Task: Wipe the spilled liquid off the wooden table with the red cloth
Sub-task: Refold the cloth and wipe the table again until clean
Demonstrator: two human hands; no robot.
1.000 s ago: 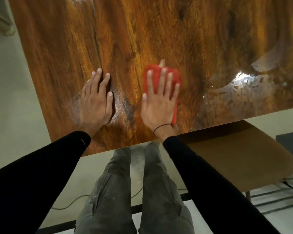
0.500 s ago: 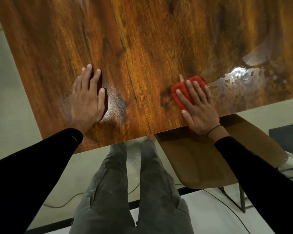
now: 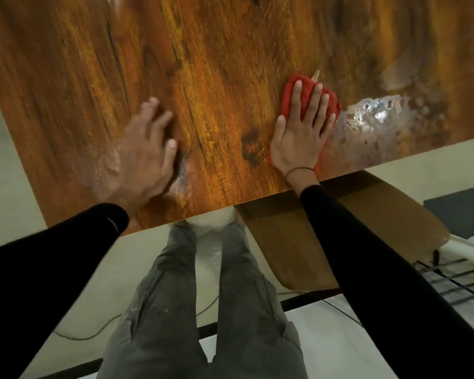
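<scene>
The wooden table point(image 3: 216, 77) fills the upper part of the head view. My right hand point(image 3: 301, 138) lies flat with straight fingers on the red cloth point(image 3: 290, 98), pressing it on the table near the front edge. The spilled liquid point(image 3: 378, 119) shines as a wet patch just right of the cloth. My left hand point(image 3: 143, 157) rests on the table to the left, fingers loosely spread, holding nothing; it is blurred.
A brown chair seat point(image 3: 298, 242) stands under the table's front edge at the right. A black wire rack point(image 3: 449, 280) and a dark box point(image 3: 460, 212) sit at the far right. My legs point(image 3: 203, 310) and a cable on the floor are below.
My right hand has turned its fingers to point up the table and slid the cloth a little away from the edge. The view has shifted; the left hand stays on the table.
</scene>
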